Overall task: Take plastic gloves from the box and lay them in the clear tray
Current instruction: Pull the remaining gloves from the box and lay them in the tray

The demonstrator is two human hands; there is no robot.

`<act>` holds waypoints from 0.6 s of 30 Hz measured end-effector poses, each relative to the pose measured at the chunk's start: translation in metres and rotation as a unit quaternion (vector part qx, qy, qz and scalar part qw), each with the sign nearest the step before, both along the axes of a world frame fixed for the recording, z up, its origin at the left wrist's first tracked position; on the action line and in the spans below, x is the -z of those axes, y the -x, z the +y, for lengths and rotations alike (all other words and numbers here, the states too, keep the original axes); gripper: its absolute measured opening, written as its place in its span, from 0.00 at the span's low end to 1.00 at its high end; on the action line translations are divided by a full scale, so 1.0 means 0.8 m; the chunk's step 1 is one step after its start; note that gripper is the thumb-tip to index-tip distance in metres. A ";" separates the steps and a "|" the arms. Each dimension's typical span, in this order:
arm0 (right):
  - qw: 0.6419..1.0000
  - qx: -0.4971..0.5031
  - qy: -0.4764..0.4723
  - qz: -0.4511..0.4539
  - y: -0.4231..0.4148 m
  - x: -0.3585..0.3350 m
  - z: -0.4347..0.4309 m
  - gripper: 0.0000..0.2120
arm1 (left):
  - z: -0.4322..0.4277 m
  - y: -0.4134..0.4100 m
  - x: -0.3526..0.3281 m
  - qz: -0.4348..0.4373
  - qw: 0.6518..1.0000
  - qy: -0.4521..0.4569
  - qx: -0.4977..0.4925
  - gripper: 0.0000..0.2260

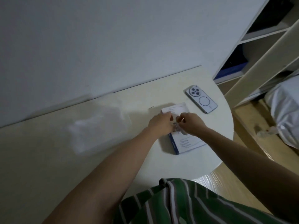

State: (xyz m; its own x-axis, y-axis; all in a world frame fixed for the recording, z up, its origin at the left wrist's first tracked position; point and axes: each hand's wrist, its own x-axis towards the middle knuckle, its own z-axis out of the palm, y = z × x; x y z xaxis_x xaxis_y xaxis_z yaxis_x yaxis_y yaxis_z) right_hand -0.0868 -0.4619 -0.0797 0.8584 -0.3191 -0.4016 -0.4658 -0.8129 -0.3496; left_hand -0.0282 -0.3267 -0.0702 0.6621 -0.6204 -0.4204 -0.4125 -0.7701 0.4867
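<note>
beyond the right hand [191, 124], a little further from the person, a phone [201, 99] lies face down on the table [48, 159], apart from the box and touching nothing. well out to the left of the left hand [159, 122] sits the clear tray [97, 128], with open tabletop between it and the hands. the tray is blurred; something pale lies in it, too smeared to name. a plain wall [97, 46] runs along the far edge of the table. off past the right hand, beyond the table's end, stand a pale open shelf unit [258, 46] and white bedding [286, 110] over a wooden floor. a green striped shirt [186, 204] fills the near edge below the forearms.

both hands meet over the box [189, 143], and they cover its middle, so the opening is hidden. the right hand pinches a glove [177, 126] between thumb and fingertips just above the box top. the left hand's fingers bend down at the same spot; i cannot tell whether they pinch the glove or only rest on the box.

the box is flat, rectangular card, white on top with a thin squiggly line drawing and a blue side. the glove is thin, crinkled, see-through film. the table is smooth and matt, with a rounded end. the phone is glossy, with a round camera ring.
</note>
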 end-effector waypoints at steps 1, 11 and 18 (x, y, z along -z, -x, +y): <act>0.999 -0.024 0.029 0.009 0.007 0.009 -0.001 0.11 | -0.006 0.006 0.007 0.005 1.000 -0.017 0.008 0.16; 0.991 -0.044 0.130 0.010 0.016 0.038 -0.001 0.08 | -0.021 0.011 0.035 0.050 0.996 -0.062 -0.039 0.28; 0.993 0.025 -0.023 -0.113 0.012 0.029 -0.024 0.06 | -0.031 0.008 0.035 0.021 0.995 -0.099 -0.027 0.28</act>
